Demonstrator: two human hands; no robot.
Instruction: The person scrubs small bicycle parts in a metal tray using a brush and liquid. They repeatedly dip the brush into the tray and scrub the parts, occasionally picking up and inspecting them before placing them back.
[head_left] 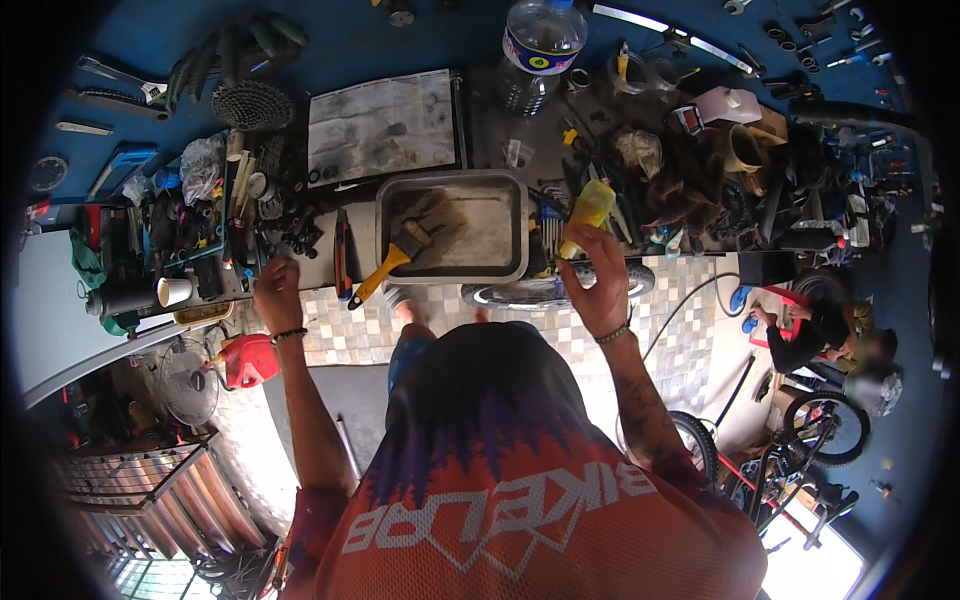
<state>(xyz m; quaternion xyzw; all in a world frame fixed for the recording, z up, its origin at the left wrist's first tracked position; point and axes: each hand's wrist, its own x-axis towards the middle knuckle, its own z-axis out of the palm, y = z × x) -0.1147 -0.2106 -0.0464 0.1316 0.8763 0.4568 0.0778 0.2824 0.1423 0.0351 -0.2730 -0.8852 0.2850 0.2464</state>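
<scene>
My right hand (598,280) is at the bench's front edge, with its fingertips closed round the lower end of a small translucent yellow bottle (594,203). My left hand (278,294) is over the bench edge further left, fingers curled together; what they hold, if anything, cannot be made out. Small black parts (300,236) lie just beyond it. Between my hands sits a shallow metal tray (384,215) with brown wet residue inside. A paintbrush with a yellow handle (380,278) leans over its front left rim, bristles in the tray. Beside it lies an orange-and-black utility knife (343,250).
A stained white sheet (381,125) and a large clear water bottle (540,60) are behind the tray. Tools and rags (685,190) crowd the right side. A white cup (174,291) stands at the left. A bicycle wheel (500,297) is below the bench edge. Another person (835,335) sits far right.
</scene>
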